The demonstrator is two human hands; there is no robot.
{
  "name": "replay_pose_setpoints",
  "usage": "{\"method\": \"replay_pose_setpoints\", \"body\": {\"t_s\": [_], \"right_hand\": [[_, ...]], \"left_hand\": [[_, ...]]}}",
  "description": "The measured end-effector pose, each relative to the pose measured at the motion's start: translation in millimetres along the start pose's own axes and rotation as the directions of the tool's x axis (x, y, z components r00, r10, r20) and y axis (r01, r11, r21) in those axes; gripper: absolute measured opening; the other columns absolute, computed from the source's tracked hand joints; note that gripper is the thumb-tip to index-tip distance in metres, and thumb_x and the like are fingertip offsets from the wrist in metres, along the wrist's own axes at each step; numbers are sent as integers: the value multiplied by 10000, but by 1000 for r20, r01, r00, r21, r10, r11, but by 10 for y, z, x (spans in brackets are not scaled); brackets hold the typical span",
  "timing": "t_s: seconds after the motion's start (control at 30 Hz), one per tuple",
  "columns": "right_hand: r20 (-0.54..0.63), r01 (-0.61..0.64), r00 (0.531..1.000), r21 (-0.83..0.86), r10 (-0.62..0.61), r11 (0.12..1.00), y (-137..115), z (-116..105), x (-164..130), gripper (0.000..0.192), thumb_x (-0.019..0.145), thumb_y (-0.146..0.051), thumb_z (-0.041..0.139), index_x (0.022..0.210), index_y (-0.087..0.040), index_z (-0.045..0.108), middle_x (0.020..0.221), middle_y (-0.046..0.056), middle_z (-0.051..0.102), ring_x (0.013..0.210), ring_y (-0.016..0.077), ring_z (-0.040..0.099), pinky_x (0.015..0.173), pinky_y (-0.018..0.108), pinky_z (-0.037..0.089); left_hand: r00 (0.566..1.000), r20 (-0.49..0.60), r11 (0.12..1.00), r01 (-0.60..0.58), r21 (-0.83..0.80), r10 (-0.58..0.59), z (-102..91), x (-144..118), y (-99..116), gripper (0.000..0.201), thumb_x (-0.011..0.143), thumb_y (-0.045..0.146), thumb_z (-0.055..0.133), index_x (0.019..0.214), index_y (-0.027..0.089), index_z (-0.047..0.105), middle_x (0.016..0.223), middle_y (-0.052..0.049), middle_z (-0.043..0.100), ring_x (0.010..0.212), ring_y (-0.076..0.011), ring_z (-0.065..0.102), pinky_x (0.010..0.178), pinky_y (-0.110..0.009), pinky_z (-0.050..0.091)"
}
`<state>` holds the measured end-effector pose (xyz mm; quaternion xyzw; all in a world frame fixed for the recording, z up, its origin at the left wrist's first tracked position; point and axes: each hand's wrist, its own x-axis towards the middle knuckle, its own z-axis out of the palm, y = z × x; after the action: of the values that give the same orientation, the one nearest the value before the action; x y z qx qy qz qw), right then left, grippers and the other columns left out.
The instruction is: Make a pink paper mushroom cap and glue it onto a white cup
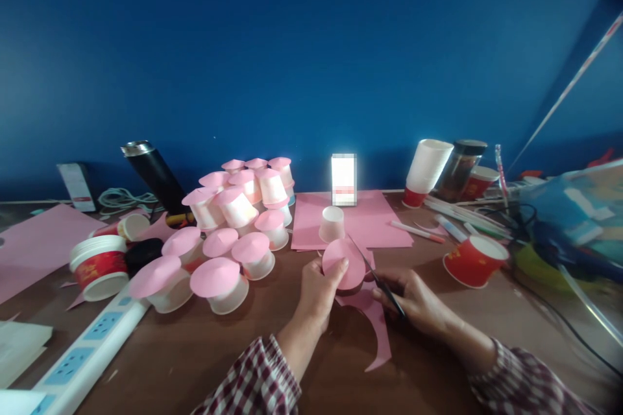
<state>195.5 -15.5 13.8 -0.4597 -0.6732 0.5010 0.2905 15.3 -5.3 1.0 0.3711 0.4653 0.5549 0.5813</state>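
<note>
The left hand (318, 288) grips a round pink paper disc (343, 264) over the brown wooden table (195, 350); the right hand (413, 298) is closed on dark scissors (377, 279) at its edge. Nearby: pink-capped white cups (233, 227), a red paper cup (473, 261), a white power strip (92, 343) (any labels too blurred to read).

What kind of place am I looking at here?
Probably a craft desk against a blue wall: brown wooden tabletop, stacked pink-topped white paper cups, flat pink paper sheets, black scissors.
</note>
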Motion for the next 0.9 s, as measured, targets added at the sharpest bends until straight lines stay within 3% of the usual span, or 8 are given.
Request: {"method": "replay_pose_setpoints", "body": {"t_s": [0.13, 0.3, 0.9], "right_hand": [[-4, 21, 1000, -12, -21, 1000, -20, -20, 6, 380, 766, -429, 646, 946, -94, 643, 630, -9, 503, 545, 94, 423, 477, 197, 352], [-7, 50, 999, -42, -50, 998, -24, -34, 9, 418, 772, -448, 631, 995, -95, 638, 679, 11, 548, 573, 107, 432, 500, 206, 360], [-28, 14, 999, 12, -14, 1000, -39, 0, -9, 393, 769, -378, 655, 1048, -102, 645, 589, -29, 462, 510, 77, 372, 432, 183, 312]], "left_hand": [[999, 17, 999, 32, -1, -32, 12, -15, 1, 388, 657, 393, 722, 826, 47, 676, 750, -125, 693, 642, -181, 608, 611, -281, 480], [999, 42, 999, 34, -6, -34, 16, -17, 22, 354, 664, 376, 721, 808, 56, 678, 746, -115, 692, 638, -170, 605, 612, -270, 476], [1000, 3, 999, 14, -50, -14, 7, 19, 1, 367, 674, 373, 713, 842, 52, 659, 743, -122, 684, 657, -182, 606, 632, -297, 481]]}}
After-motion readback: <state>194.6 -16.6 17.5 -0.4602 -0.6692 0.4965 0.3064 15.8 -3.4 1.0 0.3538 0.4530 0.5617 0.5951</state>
